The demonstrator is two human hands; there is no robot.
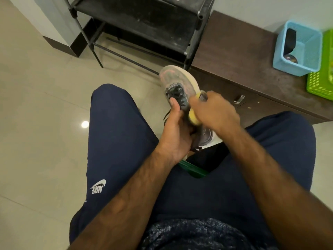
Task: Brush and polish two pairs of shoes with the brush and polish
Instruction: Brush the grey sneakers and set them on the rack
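A grey and pink sneaker (177,80) with dark laces is held up between my knees, toe pointing away. My left hand (175,129) grips it from the left, thumb pressed beside the laces. My right hand (214,112) grips a yellow brush (194,118) with a clear handle against the shoe's right side. The image is blurred around the brush. Most of the brush is hidden under my fingers. A round polish tin (291,58) lies in the blue basket (281,51).
A black metal shoe rack (144,26) stands ahead on the tiled floor. A low brown cabinet (243,69) on the right carries the blue basket and a green basket (322,83). A green object (194,171) shows between my thighs.
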